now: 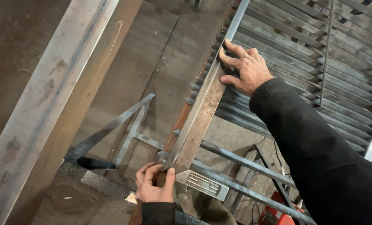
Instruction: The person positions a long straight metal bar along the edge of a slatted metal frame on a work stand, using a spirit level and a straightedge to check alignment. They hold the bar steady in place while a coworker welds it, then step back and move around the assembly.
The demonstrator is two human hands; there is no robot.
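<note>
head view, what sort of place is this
Likely a metal fabrication or welding workshop: both hands, left and right, hold a steel angle bar against a slatted steel grille, above a stained concrete floor.

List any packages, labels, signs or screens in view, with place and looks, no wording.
None can be made out: only bare steel bars, a slatted metal grille and a concrete floor.
A red object at the bottom edge is too cut off to identify.
</note>
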